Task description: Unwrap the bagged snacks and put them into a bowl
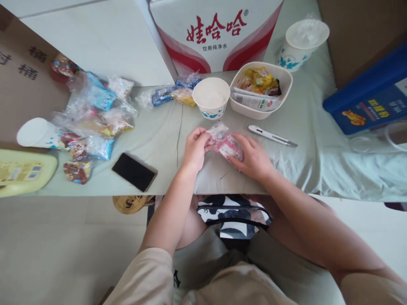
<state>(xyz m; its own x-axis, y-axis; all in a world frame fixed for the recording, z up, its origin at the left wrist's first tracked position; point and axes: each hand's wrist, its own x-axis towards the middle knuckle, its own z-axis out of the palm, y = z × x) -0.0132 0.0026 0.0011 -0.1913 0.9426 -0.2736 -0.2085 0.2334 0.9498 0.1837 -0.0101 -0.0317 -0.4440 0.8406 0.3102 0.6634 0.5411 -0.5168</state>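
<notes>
Left hand (195,148): thumb and fingertips pinched together on the thin clear end of a pink-and-clear packet (227,147), no real gap. Right hand (252,156): half-curled, fingers over the top, thumb below, gripping the fuller pink end. Exact contact under the fingers hidden, can't tell.

Packet is mid-frame, between the hands, near the table's front edge. Key relation: long axis slants upper left to lower right, clear end toward left fingertips, body toward right palm. Neither hand is nearer, both touching; right covers more of it.

Directly above: paper cup (211,112), upright, just past the clear end, the closest obstacle upward. Cutter (271,135), right of center, slanting down to the right, near the right hand, tip pointing away. Cream bin (254,111) with packets, upper right of center, beside the cup. Left of center: phone (134,171), lying flat, apart from the left hand. Farther left: heap of wrapped snacks (95,114) and a tipped cup (36,133). Top center: white-and-red carton (216,38) behind the cup. Right edge: blue box (365,106), well apart. Nothing visible between hands and packet.
</notes>
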